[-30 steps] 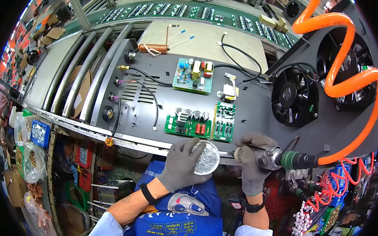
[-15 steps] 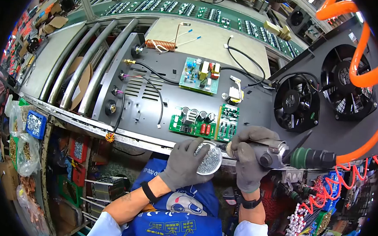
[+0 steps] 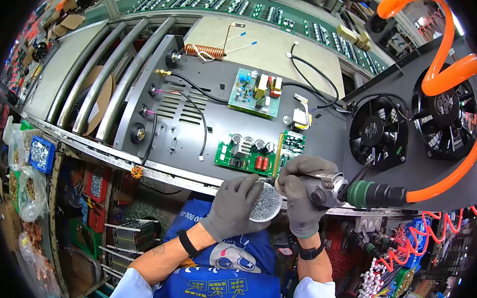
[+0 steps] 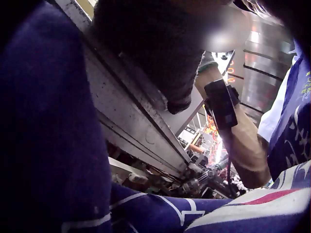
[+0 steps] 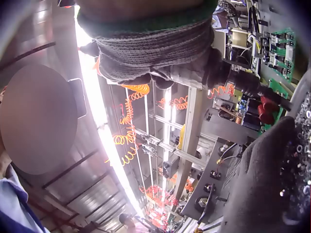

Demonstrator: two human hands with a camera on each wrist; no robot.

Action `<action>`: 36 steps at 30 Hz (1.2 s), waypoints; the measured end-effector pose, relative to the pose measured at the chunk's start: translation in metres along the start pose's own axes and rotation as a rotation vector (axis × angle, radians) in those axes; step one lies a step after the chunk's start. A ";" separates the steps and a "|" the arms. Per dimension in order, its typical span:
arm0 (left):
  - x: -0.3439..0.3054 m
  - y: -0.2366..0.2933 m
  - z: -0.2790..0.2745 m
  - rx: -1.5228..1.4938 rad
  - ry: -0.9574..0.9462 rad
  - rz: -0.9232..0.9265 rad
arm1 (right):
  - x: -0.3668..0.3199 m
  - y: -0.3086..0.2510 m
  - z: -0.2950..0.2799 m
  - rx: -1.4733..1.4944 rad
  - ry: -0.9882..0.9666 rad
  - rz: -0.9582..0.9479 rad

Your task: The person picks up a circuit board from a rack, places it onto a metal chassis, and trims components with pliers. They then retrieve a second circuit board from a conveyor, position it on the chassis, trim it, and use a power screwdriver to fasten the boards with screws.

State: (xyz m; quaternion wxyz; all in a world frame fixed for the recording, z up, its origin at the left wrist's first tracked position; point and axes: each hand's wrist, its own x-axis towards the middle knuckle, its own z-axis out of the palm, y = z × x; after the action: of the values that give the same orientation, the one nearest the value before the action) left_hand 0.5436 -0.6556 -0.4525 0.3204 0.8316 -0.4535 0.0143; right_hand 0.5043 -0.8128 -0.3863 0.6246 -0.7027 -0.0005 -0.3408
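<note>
My left hand, in a grey glove, holds a round clear dish of small silver screws at the front edge of the grey metal chassis. My right hand, also gloved, grips a pneumatic screwdriver fed by an orange coiled hose. The tool's tip points left, right at the dish's rim. Just above the hands, two green circuit boards lie on the chassis. The right wrist view shows the gloved right hand and the screws at the right edge. In the left wrist view the glove is dark and blurred.
A third green board and a copper coil lie farther back. Two black fans stand at the right. Black cables cross the chassis. Parts bins and bags hang at the left, red coiled cords at the right.
The right hand has brought the screwdriver left and slightly up, its tip now at the screw dish. The left hand kept the dish nearly still.
</note>
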 end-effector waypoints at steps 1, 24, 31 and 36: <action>0.000 0.000 0.001 -0.002 0.001 0.002 | -0.001 -0.002 0.000 0.018 0.001 0.018; -0.002 -0.002 0.000 0.001 -0.039 -0.008 | 0.000 -0.011 0.003 0.129 0.226 0.189; 0.000 0.000 -0.003 -0.013 -0.054 -0.020 | 0.024 -0.032 -0.035 0.071 0.266 -0.039; 0.001 0.000 -0.004 -0.017 -0.046 -0.017 | 0.024 -0.026 -0.035 0.073 0.290 0.003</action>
State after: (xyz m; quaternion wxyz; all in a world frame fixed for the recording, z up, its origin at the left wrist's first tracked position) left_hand 0.5446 -0.6542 -0.4493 0.3168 0.8329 -0.4537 -0.0115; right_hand 0.4953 -0.8478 -0.3525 0.6438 -0.6229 0.0784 -0.4376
